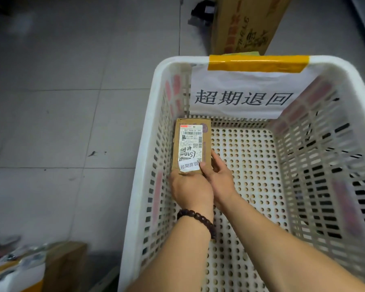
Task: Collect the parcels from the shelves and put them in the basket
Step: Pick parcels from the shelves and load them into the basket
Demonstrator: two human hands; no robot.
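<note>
Brown cardboard makes up the parcel [191, 146], a slim oblong box that lies flat in the far left corner of the white plastic basket [148, 114], its long side along the left wall. A white shipping label [191, 144] with barcodes and handwritten numbers covers most of its top. Both hands grasp the near end. The left hand [191, 189], with a dark bead bracelet [196, 218] on its wrist, wraps around the near edge, its fingers tucked out of sight beneath. The right hand [218, 175] pinches the near right corner, thumb on the label and fingers curled along the right side. The parcel seems to sit on the perforated basket floor, though the angle leaves that unsure. A paper sign [242, 98] with printed characters hangs inside the far wall, fixed at the rim with yellow tape [258, 63]. The basket stands on a grey tiled floor [51, 102], with a large printed carton [249, 24] just behind it.
</note>
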